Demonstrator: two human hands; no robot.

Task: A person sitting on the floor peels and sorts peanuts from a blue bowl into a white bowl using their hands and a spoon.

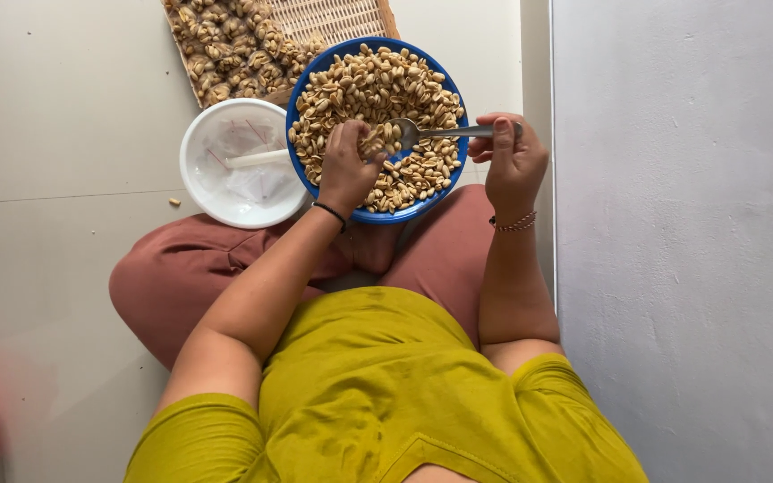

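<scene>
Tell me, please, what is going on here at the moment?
A person sits cross-legged on the floor with a blue bowl of peanuts at their knees. The left hand grips a clump of peanuts over the bowl. The right hand holds a spoon by its handle, its head against that clump. A white bowl sits left of the blue one, a woven tray of peanuts behind both.

We're sat on a pale tiled floor (pixel 55 134) with thin grout lines, right next to a plain grey-white wall (pixel 682 224), soft even light everywhere.
</scene>
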